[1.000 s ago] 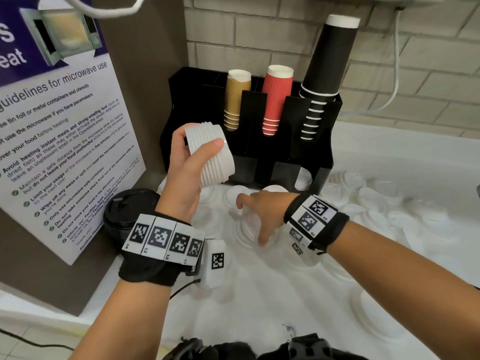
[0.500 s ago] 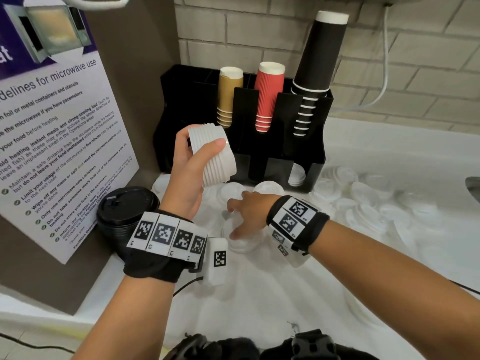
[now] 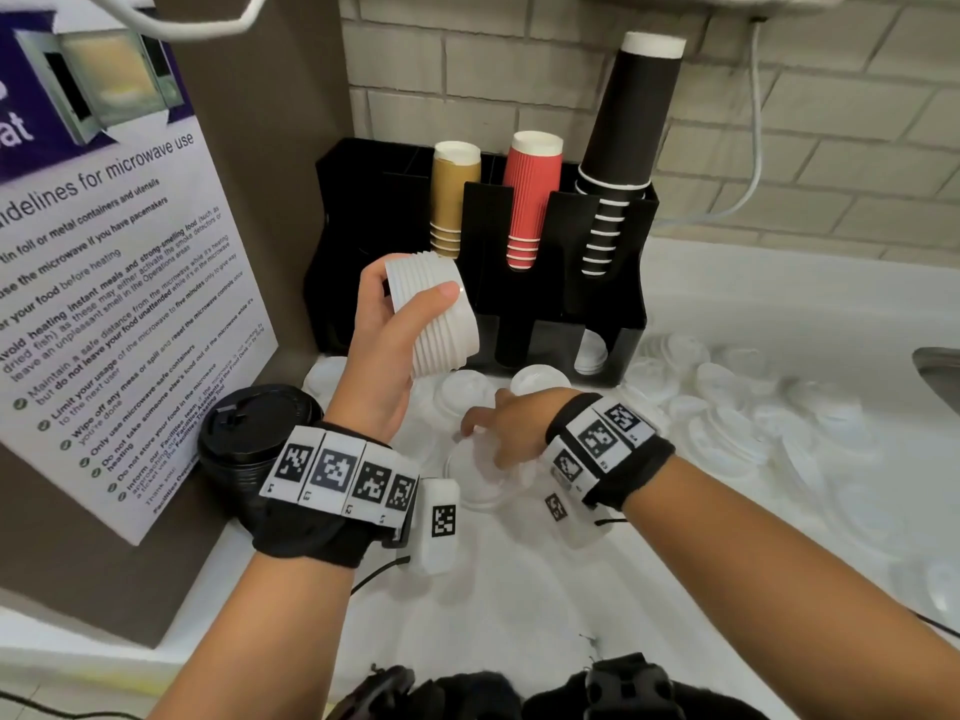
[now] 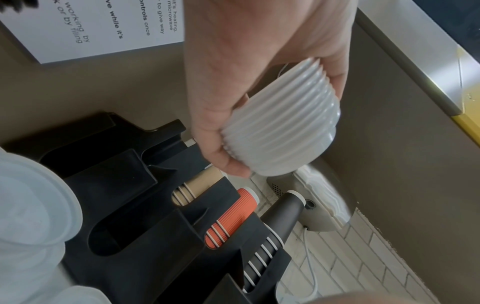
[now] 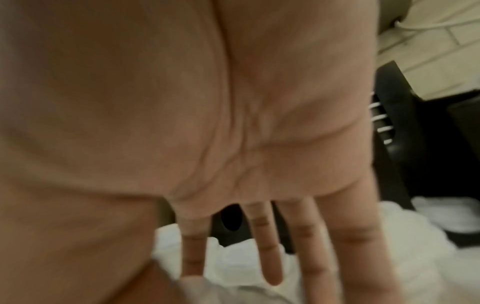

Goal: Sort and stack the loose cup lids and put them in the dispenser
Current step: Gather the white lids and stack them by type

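Observation:
My left hand [image 3: 410,304] is raised in front of the black dispenser [image 3: 602,309] and grips a nested stack of white lids [image 3: 441,324] on its side. The left wrist view shows the thumb and fingers curled round that stack [image 4: 283,127]. Below it, my right hand [image 3: 498,439] reaches down palm-first onto a loose white lid [image 3: 478,485] on the counter. In the right wrist view its fingers [image 5: 270,253] are straight and spread over the lids [image 5: 233,265]. Several more loose white lids [image 3: 727,407] lie scattered to the right of the dispenser.
The dispenser holds tan cups [image 3: 454,200], red cups [image 3: 532,200] and black cups [image 3: 628,137]; a bottom slot shows white lids [image 3: 592,356]. A stack of black lids [image 3: 260,433] stands at the left by a microwave poster [image 3: 104,304]. A sink edge [image 3: 940,371] is far right.
My right hand has drawn back a little toward me and settled on a lid nearer the counter's front. The left hand keeps the stack in about the same place.

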`<state>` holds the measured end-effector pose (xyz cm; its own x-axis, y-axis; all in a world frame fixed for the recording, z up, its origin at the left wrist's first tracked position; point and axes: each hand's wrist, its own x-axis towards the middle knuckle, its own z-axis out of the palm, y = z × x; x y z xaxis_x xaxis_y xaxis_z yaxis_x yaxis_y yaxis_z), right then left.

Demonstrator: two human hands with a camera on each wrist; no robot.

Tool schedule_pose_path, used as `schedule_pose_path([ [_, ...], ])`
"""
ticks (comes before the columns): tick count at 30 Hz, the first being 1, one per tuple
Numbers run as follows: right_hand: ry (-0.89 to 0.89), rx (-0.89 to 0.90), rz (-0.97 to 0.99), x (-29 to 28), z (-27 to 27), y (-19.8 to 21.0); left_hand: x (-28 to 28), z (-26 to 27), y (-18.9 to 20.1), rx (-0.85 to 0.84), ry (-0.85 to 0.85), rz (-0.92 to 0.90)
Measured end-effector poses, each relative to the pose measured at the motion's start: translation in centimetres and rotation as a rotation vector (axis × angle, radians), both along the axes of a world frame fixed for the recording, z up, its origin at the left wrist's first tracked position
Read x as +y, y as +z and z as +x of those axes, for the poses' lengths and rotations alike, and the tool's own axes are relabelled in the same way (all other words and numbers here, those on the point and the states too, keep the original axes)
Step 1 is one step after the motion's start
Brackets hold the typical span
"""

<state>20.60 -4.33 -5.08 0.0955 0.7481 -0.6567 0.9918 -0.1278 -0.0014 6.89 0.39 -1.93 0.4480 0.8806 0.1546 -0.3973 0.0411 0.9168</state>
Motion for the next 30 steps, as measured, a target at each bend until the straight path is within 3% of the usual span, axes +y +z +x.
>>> schedule_pose_path([
  [8, 0.131, -0.032, 0.101, -0.3, -0.1, -0.4, 0.1, 0.3, 0.0, -0.012, -0.039, 0.009],
  [11, 0.118, -0.134, 0.185, -0.1, 0.1, 0.4, 0.3, 0.2, -0.1, -0.013, -0.04, 0.007],
  [14, 0.043, -0.172, 0.263, 0.0, 0.6, 1.4, 0.4, 0.2, -0.4, -0.003, -0.044, 0.009],
  [18, -0.155, -0.048, 0.388, -0.5, 2.1, 2.7, 0.3, 0.4, -0.9, 0.0, -0.069, -0.002],
  [21, -0.33, 0.196, 0.619, -1.8, 3.9, 3.0, 0.0, 0.6, -1.0, -0.002, -0.096, 0.004],
  [25, -0.569, 0.803, 0.874, -4.4, 4.6, 2.7, -0.3, 1.1, -1.2, 0.012, -0.166, 0.01],
  [28, -0.606, 1.26, 0.971, -6.3, 4.0, 2.4, -0.5, 1.6, -1.3, 0.016, -0.206, 0.019],
  [30, -0.572, 1.461, 0.985, -7.2, 3.8, 2.3, -0.9, 2.0, -1.5, 0.029, -0.237, 0.031],
])
